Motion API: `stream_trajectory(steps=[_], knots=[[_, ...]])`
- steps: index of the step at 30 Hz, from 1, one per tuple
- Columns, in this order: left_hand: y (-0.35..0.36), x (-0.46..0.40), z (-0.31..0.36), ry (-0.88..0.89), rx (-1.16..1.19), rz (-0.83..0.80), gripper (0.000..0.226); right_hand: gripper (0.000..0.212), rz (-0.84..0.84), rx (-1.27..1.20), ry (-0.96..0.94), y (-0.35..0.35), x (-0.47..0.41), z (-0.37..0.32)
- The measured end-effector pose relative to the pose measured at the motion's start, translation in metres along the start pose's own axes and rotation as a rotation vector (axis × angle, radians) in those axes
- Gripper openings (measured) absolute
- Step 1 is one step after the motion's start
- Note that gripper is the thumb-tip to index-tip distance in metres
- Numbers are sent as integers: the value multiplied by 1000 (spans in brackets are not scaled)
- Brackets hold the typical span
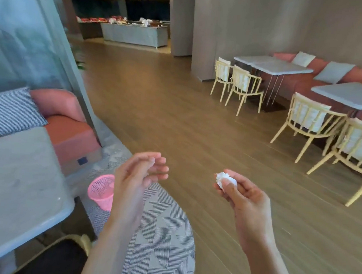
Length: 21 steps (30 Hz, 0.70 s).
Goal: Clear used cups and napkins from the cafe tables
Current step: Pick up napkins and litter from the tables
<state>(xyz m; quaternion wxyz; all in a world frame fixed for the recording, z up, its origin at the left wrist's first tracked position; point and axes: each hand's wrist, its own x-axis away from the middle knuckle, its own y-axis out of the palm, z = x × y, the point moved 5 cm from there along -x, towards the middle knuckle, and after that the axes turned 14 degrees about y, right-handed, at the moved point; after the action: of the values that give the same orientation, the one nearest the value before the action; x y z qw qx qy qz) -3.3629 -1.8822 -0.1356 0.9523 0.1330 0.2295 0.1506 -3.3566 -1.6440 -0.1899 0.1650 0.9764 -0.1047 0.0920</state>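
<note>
Grip: right hand [245,196] pinches a crumpled white napkin [226,178] between thumb and fingertips, held in the air over the wooden floor [177,115].
Grey table [14,186]: far left.
Pink mesh basket [101,191]: on the patterned rug [161,231], beside the table.
Left hand [137,176]: above the basket, fingers relaxed, nothing in it.

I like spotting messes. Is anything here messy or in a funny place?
Not much. The right hand pinches a crumpled napkin, and a pink basket stands on the rug beside the table. Nothing looks spilled or broken.
</note>
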Motion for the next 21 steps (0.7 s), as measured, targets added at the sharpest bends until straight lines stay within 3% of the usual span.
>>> stream_trajectory(steps=[11, 16, 21], knots=[[-13, -148, -120, -40, -18, 174, 16, 19, -90, 180, 64, 83, -196, 4], [-32, -245, -148, 5, -23, 217, 14, 25, -155, 162, 54, 149, -295, -3], [-70, -299, -177, -10, -103, 324, 16, 22, -284, 163, 171, 218, -368, 23]])
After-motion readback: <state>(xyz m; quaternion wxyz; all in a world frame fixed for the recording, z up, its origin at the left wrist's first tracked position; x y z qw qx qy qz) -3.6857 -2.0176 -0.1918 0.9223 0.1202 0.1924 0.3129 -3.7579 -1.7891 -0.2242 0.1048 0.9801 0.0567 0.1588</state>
